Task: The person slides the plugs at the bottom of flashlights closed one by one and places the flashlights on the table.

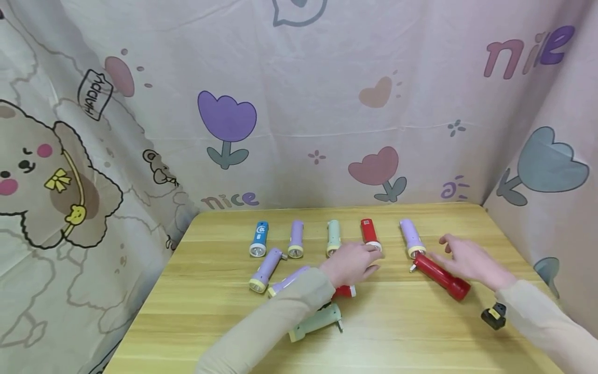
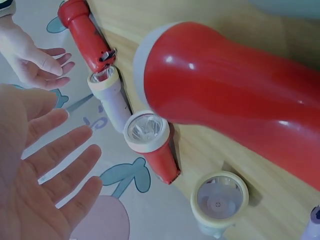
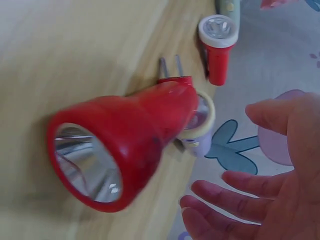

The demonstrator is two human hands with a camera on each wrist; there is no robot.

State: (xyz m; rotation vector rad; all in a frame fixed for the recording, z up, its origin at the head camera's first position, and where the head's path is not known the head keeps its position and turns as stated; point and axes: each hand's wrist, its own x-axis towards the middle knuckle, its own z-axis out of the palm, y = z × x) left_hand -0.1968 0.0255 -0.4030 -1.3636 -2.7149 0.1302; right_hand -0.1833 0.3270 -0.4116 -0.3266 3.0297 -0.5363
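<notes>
My left hand [image 1: 351, 262] is over the middle of the table, fingers spread and holding nothing. Below it, partly hidden by the forearm, lies a red flashlight [image 1: 344, 291] with a white rim, large in the left wrist view [image 2: 225, 90]. Just beyond the fingers is another red flashlight [image 1: 369, 232]. My right hand [image 1: 474, 262] hovers beside an all-red flashlight [image 1: 441, 276], fingers loosely bent and apart from it. That flashlight's plug prongs stick out in the right wrist view [image 3: 172, 67]. Its prong end lies against the lens of a purple flashlight [image 1: 411, 236].
Along the back stand a blue flashlight [image 1: 259, 238], a purple one [image 1: 296, 236] and a green one [image 1: 334, 234]. Nearer are two purple flashlights [image 1: 267, 269] and a green one [image 1: 317, 323] with its prongs out. A patterned curtain [image 1: 299, 171] hangs behind the wooden table [image 1: 397, 337].
</notes>
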